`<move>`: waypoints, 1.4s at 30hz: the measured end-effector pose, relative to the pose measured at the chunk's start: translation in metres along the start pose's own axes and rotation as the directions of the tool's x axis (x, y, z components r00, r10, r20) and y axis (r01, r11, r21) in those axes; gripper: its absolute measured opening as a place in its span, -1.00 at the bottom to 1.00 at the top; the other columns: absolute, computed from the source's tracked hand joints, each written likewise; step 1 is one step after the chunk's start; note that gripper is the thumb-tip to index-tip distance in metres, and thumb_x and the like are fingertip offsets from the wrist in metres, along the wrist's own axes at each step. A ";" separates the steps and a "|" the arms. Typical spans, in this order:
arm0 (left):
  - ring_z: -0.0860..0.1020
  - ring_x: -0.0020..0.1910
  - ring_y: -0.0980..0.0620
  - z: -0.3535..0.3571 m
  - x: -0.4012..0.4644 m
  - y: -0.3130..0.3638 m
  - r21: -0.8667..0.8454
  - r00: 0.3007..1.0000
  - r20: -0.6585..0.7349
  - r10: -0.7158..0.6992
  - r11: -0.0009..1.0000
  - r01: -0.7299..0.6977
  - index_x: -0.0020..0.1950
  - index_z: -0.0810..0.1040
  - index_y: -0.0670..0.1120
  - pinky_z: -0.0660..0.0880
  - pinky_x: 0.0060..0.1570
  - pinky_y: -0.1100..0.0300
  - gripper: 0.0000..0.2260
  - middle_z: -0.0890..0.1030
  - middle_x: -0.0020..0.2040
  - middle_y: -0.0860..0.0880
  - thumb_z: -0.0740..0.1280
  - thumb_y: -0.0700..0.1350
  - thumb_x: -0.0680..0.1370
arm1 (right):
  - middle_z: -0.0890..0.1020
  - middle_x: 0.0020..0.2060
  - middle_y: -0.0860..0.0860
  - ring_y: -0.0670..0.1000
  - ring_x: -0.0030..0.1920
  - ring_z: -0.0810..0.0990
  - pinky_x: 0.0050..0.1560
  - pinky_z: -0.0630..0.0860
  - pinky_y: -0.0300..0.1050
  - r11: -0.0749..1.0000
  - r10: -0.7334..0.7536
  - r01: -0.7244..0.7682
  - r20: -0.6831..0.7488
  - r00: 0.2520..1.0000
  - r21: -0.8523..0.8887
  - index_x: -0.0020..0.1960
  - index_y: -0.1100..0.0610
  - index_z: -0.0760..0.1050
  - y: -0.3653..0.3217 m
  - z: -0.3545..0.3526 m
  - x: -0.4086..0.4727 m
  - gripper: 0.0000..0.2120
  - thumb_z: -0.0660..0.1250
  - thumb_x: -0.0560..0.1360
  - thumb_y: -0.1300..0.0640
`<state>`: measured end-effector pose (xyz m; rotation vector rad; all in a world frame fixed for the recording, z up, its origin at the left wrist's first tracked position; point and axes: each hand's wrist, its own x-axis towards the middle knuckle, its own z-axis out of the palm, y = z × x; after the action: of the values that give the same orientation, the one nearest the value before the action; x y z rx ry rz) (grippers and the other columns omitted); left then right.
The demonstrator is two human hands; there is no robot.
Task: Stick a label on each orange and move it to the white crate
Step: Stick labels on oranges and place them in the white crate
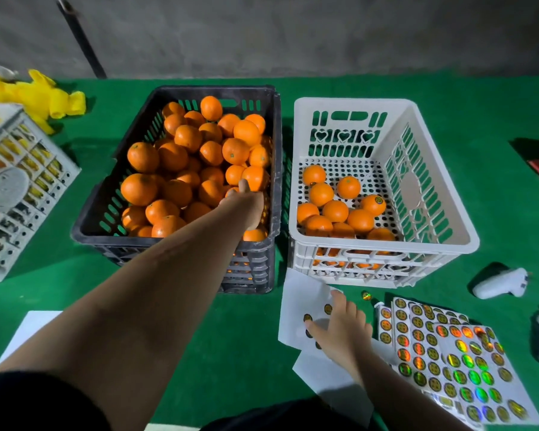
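A black crate [271,126] on the left is piled with oranges [171,157]. Beside it on the right, a white crate [383,244] holds several oranges [335,209]; one of them shows a round label [378,200]. My left hand [246,206] reaches down into the black crate's near right corner among the oranges, thumb up; its fingers are hidden behind the back of the hand. My right hand [339,325] rests with spread fingers on a nearly used white label sheet [296,300] in front of the white crate.
Full sheets of shiny round labels [448,353] lie at the near right, and one loose label [366,295] lies on the green cloth. A white device [498,283] sits to the right. A grey crate [16,188] and yellow bags [41,98] stand at the left.
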<state>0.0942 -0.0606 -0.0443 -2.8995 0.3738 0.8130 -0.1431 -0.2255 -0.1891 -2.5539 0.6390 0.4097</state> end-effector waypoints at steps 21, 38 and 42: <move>0.38 0.37 0.29 0.139 -0.165 0.020 -0.684 0.768 -0.598 0.229 0.353 -0.638 0.41 0.26 0.46 0.41 0.25 0.42 -0.38 0.26 0.39 0.34 0.54 0.14 0.50 | 0.43 0.39 0.04 0.17 0.37 0.42 0.33 0.42 0.13 0.999 0.051 -0.051 0.082 0.995 -0.001 0.55 -0.03 0.14 0.012 0.022 0.000 -0.23 0.45 0.51 -0.23; 0.63 0.18 0.04 0.157 -0.153 0.022 -0.940 0.886 -0.320 0.335 0.004 -0.341 0.23 0.54 0.13 0.58 0.09 0.13 -0.59 0.61 0.21 -0.01 0.57 0.07 0.44 | 0.71 -0.01 -0.06 0.01 -0.06 0.68 -0.11 0.59 -0.11 0.576 -0.438 0.347 -0.080 0.896 0.740 0.28 -0.08 0.58 -0.010 -0.094 -0.045 -0.71 0.43 0.62 0.20; 0.66 0.08 0.10 0.161 -0.157 0.029 -0.954 0.928 -0.299 0.223 -0.070 -0.291 0.28 0.51 -0.02 0.58 0.04 0.19 -0.48 0.67 0.08 0.11 0.57 0.10 0.40 | 0.67 0.08 -0.14 -0.04 0.03 0.67 -0.03 0.56 -0.24 0.623 -0.449 0.484 -0.226 0.865 0.614 0.31 -0.19 0.56 -0.019 -0.102 -0.050 -0.74 0.39 0.63 -0.09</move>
<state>-0.1228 -0.0295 -0.1001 -4.3356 0.4907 1.6579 -0.1591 -0.2447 -0.0767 -1.9257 0.0629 -0.0738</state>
